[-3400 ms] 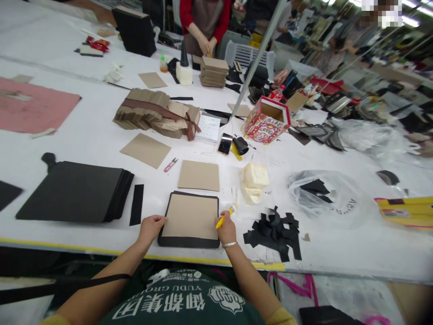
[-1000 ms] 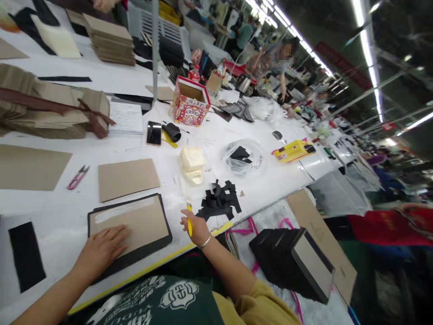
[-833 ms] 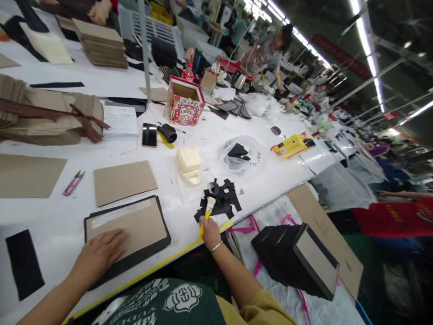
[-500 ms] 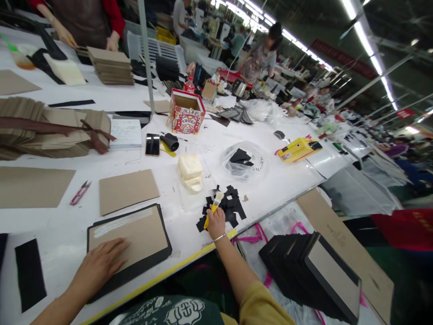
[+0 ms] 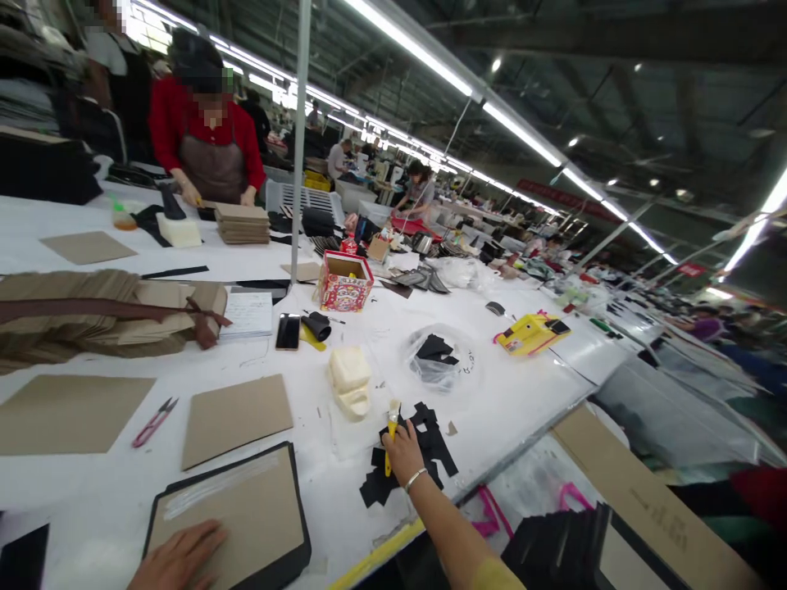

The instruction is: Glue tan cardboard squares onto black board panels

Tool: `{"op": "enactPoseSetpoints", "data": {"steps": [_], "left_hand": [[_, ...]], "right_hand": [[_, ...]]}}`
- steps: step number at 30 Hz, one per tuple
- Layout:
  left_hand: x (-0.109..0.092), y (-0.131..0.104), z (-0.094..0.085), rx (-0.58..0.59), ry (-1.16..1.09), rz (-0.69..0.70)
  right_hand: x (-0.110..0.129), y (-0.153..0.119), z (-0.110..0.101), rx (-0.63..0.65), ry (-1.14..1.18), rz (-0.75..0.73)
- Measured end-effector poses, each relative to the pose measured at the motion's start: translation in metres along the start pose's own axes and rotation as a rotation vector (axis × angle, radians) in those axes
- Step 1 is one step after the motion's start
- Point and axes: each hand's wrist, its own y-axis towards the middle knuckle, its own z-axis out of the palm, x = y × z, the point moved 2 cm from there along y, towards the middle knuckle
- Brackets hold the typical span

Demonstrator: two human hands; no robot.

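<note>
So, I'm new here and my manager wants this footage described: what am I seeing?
No machine here: these are a person's own bare hands, seen by one camera worn on the head, looking forward and down. The left hand lies on a black-edged tan board with a pale streak across it. The right hand holds a yellow-handled brush over a heap of black strips; touching or not, I can't tell. The white table also bears loose tan boards, pink snips, a phone, a cream container and a red box. Across it, another person in red stands by stacked boards.
</note>
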Motion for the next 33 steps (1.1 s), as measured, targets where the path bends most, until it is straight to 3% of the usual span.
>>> {"op": "enactPoseSetpoints", "data": {"steps": [3,5,7,10,13,17,20,25,28,33], "left_hand": [[-0.011,0.003,-0.023,0.07,-0.037,-0.038],[-0.018,0.01,-0.042,0.102,-0.111,-0.059],[-0.027,0.02,-0.064,0.043,-0.227,-0.097],[-0.046,0.038,-0.095,-0.018,-0.532,-0.195],[-0.068,0.052,-0.111,0.046,-0.963,-0.349],[-0.08,0.05,-0.107,0.198,-1.5,-0.538],[-0.074,0.031,-0.095,0.31,-1.797,-0.547],[-0.065,0.0,-0.075,0.35,-2.004,-0.558],[-0.061,-0.004,-0.071,0.273,-1.992,-0.601],[-0.036,-0.001,-0.081,-0.002,-1.854,-0.714]], "right_hand": [[0.007,0.013,-0.031,-0.013,0.13,0.061],[0.023,0.024,-0.055,-0.011,0.339,0.08],[0.046,0.034,-0.076,-0.017,0.611,0.083],[0.091,0.045,-0.099,0.075,1.017,0.021],[0.135,0.049,-0.107,0.202,1.311,-0.06],[0.177,0.049,-0.107,0.401,1.53,-0.133],[0.195,0.046,-0.105,0.541,1.603,-0.165],[0.214,0.039,-0.098,0.704,1.67,-0.195],[0.222,0.039,-0.092,0.722,1.636,-0.208],[0.215,0.052,-0.078,0.701,1.452,-0.247]]}}
